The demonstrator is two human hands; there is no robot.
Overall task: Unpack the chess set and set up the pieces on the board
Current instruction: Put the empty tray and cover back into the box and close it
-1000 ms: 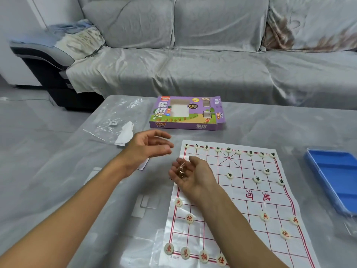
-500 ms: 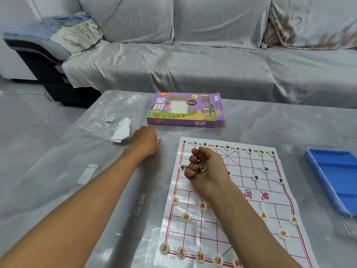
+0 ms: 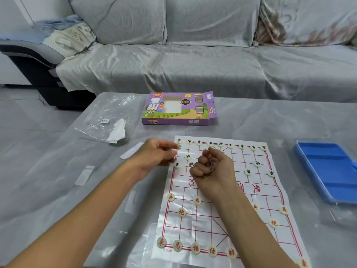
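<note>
Reaching across toward the board's (image 3: 228,192) far left corner, the left hand (image 3: 154,157) has moved in from the bare surface (image 3: 58,171) where it rested half a second ago; its fingers (image 3: 173,146) are now blurred by motion just beside the corner piece (image 3: 179,141), and whether they pinch anything cannot be told. A second earlier that hand was raised and loosely spread. The right hand (image 3: 212,169) has turned from palm-up and relaxed to curled, its fingers gripping small metal rings (image 3: 209,165), one loop poking out at the knuckles — these look like keyrings rather than chess pieces, though their shape is hard to read.

Just below the left fingers sit two dark-marked pieces (image 3: 187,157), and a full far row runs rightward from them. Nearer the person, under the right forearm, red-marked pieces (image 3: 197,200) line the near rows. The set looks nearly laid out, so the left hand is probably adjusting or seating one of the last pieces.

The right forearm hides part of the board's middle and several near-row positions, and the bottom right corner is cut off. Farther out lie the purple box (image 3: 178,110), a clear bag with white paper (image 3: 108,120), and a blue tray (image 3: 328,171).
</note>
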